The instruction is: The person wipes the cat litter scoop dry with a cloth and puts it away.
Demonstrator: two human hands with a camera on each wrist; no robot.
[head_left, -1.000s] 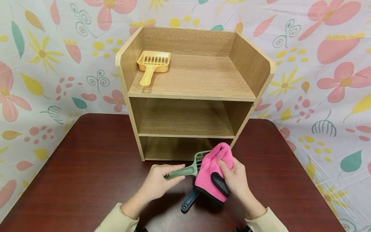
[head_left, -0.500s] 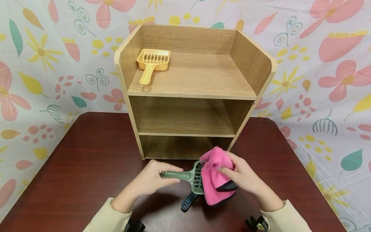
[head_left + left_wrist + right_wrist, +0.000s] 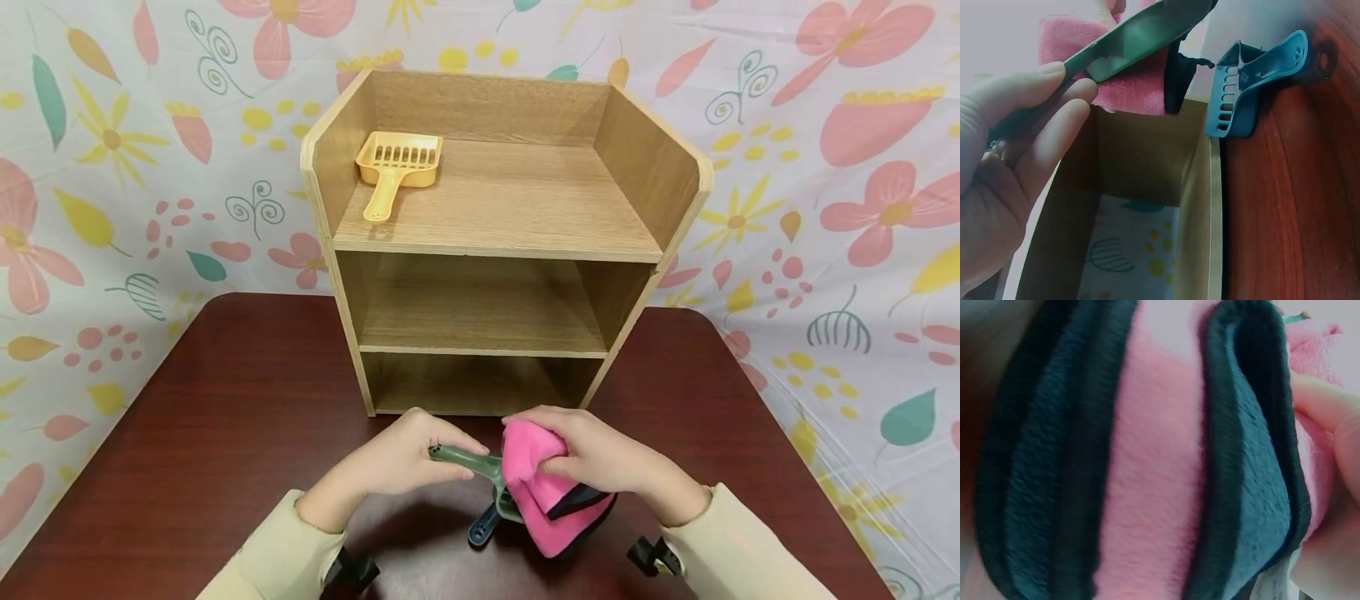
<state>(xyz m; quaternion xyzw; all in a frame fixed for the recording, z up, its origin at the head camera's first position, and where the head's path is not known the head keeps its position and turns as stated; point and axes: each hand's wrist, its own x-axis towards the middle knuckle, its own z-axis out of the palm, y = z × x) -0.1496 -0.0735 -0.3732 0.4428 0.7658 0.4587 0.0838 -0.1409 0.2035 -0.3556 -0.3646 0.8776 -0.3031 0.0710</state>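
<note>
My left hand [image 3: 405, 460] pinches the handle of a green litter scoop [image 3: 467, 459] between thumb and fingers. Over the scoop's slotted head lies a pink cloth [image 3: 534, 467] with black edging, gripped by my right hand [image 3: 592, 448] and bunched in its fingers. Most of that head is hidden under the cloth. The right wrist view is filled by folds of the cloth [image 3: 1154, 450], with the thumb at the right side. Below them, a dark blue litter scoop [image 3: 1254, 81] rests on the table; in the head view only its handle shows.
A wooden shelf unit [image 3: 480, 248] with three levels stands behind the hands on the dark red-brown table [image 3: 247, 400]. On its top level at the left sits a yellow litter scoop [image 3: 384, 196] in a matching holder [image 3: 422, 177]. A flower-patterned sheet [image 3: 135, 208] hangs behind.
The green scoop's slotted head, partly visible before, is now mostly covered by the cloth. My right hand has come left and over the top of it, and the cloth has sunk lower.
</note>
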